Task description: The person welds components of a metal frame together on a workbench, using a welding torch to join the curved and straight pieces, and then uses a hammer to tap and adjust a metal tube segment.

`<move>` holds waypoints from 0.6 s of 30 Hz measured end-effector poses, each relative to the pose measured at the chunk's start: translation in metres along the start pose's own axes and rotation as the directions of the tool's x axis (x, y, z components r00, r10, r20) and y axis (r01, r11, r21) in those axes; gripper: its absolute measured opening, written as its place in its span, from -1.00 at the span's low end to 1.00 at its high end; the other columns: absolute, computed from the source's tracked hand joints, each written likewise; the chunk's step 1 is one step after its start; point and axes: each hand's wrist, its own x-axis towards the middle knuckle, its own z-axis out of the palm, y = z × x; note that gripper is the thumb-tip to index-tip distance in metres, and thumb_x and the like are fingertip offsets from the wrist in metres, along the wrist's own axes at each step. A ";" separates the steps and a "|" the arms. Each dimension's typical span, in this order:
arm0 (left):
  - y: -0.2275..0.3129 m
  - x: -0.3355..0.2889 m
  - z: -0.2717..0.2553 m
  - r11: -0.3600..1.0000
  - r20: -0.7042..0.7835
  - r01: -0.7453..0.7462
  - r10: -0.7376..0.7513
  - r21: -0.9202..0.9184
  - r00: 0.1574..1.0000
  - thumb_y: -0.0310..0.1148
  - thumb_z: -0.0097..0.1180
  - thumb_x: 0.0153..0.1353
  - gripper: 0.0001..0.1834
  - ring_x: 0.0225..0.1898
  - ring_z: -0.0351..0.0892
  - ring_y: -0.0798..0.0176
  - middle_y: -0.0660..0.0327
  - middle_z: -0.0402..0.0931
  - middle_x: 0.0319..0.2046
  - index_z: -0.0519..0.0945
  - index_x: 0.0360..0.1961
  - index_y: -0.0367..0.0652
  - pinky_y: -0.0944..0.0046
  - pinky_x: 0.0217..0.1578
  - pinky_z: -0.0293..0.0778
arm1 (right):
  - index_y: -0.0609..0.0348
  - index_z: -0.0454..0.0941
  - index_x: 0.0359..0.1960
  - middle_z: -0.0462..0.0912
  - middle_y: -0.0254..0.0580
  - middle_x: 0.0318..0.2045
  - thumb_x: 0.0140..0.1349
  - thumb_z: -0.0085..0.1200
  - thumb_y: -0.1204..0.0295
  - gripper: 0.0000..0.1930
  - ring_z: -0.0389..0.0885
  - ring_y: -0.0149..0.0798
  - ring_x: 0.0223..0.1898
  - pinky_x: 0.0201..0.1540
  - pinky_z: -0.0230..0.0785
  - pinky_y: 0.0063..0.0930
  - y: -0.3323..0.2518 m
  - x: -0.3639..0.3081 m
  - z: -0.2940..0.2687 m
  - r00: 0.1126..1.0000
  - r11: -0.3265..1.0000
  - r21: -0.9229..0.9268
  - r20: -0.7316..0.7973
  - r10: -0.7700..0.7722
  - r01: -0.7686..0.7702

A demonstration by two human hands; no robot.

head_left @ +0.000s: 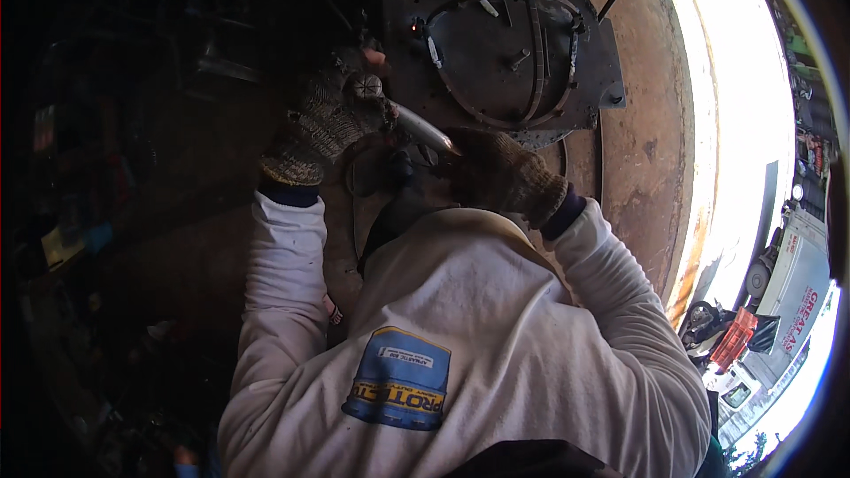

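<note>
Both my hands wear knitted work gloves. My left hand (332,119) is closed around a silvery metal tube (423,130). Beside its fingers shows a pale round end (367,86) with lines crossing on its face; whether it belongs to the tube, I cannot tell. The tube slants down to the right, and its lower end meets my right hand (505,173), whose fingers curl in shadow, partly hidden. Just beyond lies a dark metal plate (478,106) carrying a bent metal loop (534,35). A small spot (414,27) glows red at the loop's left side.
A bolt (520,59) stands up from the plate inside the loop. Brown, stained floor (651,124) stretches to the right, toward bright daylight. Dark metal parts (226,62) crowd the far left. Outside at right are a truck (792,283) and a red crate (733,341).
</note>
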 end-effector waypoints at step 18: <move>-0.062 -0.015 0.033 0.968 -0.320 0.245 -0.249 -0.055 0.914 -0.37 0.33 0.21 -0.24 0.03 0.55 0.22 0.04 0.43 0.17 0.23 0.38 -0.24 0.21 0.06 0.55 | 0.30 0.33 0.17 0.63 0.26 -0.17 0.32 0.11 0.30 -0.52 0.64 0.26 -0.13 -0.13 0.50 -0.03 -0.013 0.044 0.054 0.875 0.979 -0.012 -0.450 0.178 -0.205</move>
